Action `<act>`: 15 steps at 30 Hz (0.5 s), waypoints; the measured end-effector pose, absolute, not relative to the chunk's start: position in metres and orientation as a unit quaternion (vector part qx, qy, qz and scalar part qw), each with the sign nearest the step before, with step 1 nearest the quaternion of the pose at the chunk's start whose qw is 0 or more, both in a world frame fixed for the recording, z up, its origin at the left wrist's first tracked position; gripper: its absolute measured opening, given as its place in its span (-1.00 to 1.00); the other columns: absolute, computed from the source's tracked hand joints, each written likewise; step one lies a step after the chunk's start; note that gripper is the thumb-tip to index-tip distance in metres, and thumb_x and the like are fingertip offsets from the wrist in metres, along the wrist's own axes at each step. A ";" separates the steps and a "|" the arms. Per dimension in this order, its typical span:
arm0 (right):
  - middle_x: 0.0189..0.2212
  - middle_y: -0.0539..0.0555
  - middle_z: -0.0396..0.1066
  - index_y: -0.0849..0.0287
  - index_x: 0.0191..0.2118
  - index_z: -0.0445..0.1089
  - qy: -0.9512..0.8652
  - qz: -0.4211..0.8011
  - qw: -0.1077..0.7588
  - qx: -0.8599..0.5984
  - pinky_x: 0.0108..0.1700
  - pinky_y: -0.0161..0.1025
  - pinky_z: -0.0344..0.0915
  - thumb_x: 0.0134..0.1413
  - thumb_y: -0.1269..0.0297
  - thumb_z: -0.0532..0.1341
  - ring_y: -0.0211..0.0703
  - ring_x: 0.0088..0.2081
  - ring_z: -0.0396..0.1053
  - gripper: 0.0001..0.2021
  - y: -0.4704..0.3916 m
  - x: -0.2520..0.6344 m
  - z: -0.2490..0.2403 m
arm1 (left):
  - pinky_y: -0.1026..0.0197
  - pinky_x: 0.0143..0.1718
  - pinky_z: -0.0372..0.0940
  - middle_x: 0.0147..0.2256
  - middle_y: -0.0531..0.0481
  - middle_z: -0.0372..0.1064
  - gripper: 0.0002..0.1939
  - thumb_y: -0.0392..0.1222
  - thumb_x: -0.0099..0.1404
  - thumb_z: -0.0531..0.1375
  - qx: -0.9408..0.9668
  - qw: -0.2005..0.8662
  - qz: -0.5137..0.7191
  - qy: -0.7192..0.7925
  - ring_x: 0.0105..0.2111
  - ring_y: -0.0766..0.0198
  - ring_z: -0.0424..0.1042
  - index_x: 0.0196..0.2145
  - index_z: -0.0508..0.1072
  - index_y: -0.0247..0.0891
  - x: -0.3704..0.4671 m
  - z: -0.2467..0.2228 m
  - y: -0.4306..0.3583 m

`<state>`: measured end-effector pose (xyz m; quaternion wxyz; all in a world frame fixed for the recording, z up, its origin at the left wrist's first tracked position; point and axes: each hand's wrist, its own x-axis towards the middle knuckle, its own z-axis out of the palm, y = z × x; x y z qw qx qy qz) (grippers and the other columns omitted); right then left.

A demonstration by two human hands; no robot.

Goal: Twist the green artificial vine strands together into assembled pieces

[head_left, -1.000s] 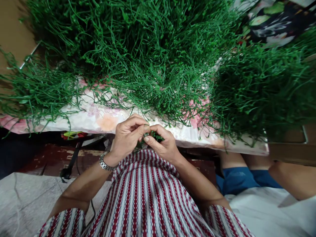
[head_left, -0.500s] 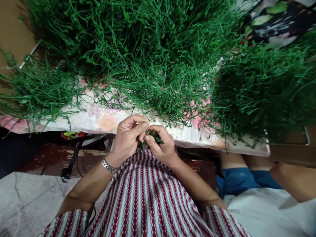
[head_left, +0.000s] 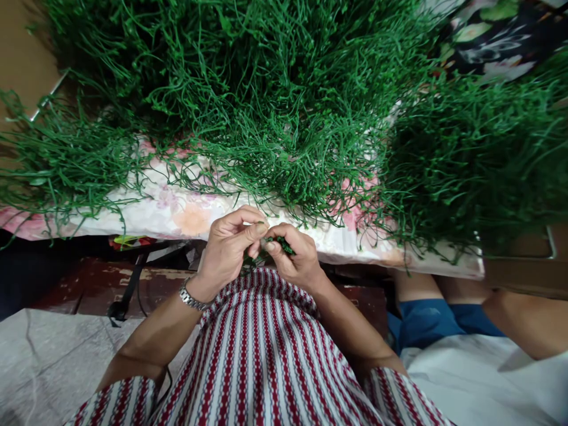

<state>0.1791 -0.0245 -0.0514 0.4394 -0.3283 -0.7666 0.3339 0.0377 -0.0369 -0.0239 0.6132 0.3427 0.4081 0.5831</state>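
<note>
Close together in front of the striped shirt, both my hands are closed at the table's near edge. My left hand [head_left: 228, 242], with a metal watch [head_left: 191, 296] on its wrist, pinches a thin green stem between thumb and forefinger; most of it is hidden by the fingers. Curled around a small bunch of green stems [head_left: 284, 245] is my right hand [head_left: 298, 254], its thumb and forefinger near the left fingertips. Beyond the hands, a large heap of thin green plastic-looking stems [head_left: 275, 136] with small knobbed ends covers the table.
A floral cloth [head_left: 190, 216] covers the table. Separate piles of stems lie at left [head_left: 71, 165] and right [head_left: 461, 160]. Cardboard [head_left: 22, 53] stands at the far left. Another person in blue shorts [head_left: 430, 319] sits close on the right.
My right hand has shifted slightly right, away from the left fingertips, with its green bunch. My left hand stays nearly in place, still pinching.
</note>
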 end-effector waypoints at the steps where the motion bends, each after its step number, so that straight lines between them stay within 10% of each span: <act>1: -0.45 0.04 0.37 0.18 -0.28 0.28 -0.772 0.320 0.431 -0.341 -0.35 -0.32 0.27 0.17 0.31 0.09 -0.26 -0.42 0.34 -0.93 -0.024 0.180 -0.050 | 0.41 -0.70 0.12 -0.42 0.07 0.35 -0.93 -0.26 0.11 0.28 0.344 0.600 0.594 0.410 -0.70 0.55 0.21 -0.47 0.46 -0.29 0.039 -0.024 -0.038; 15: -0.46 0.04 0.34 0.18 -0.34 0.26 -0.874 0.337 0.295 -0.189 -0.35 -0.30 0.25 0.17 0.40 0.01 -0.25 -0.41 0.30 -0.88 -0.020 0.193 -0.033 | 0.44 -0.74 -0.02 -0.76 0.19 0.09 -0.80 -0.20 0.03 0.32 0.313 0.676 0.514 0.424 -0.77 0.52 0.05 -0.55 0.36 -0.32 0.027 -0.015 -0.034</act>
